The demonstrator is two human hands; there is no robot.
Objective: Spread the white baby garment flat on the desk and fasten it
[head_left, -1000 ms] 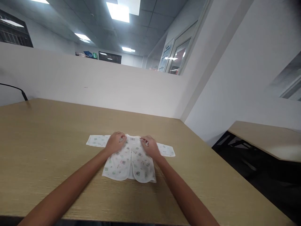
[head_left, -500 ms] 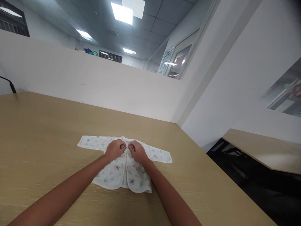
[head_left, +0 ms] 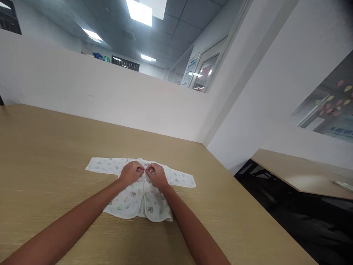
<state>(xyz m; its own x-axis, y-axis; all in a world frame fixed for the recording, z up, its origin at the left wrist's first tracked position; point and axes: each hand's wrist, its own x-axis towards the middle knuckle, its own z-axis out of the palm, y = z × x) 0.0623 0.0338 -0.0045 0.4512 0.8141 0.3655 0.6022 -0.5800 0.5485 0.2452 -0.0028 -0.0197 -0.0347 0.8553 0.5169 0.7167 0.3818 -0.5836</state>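
A small white baby jacket (head_left: 124, 202) with a coloured print lies spread on the table, front side up, its sleeves stretched to both sides. Its front edges meet near the neck and part slightly toward the hem. My left hand (head_left: 131, 173) pinches the left front edge just below the collar. Close beside it, my right hand (head_left: 157, 175) pinches the right front edge, the fingertips of both hands almost touching. Any fastener between the fingertips is too small to make out.
The wooden table (head_left: 55, 147) runs back to a low white partition (head_left: 110, 95). On the right stands a white wall (head_left: 261, 92), with a second wooden table (head_left: 298, 173) and a dark space beneath it.
The view has shifted a little to the right, so the jacket and hands sit slightly further left. Both hands keep their pinch near the neck, with the fingertips still close together.
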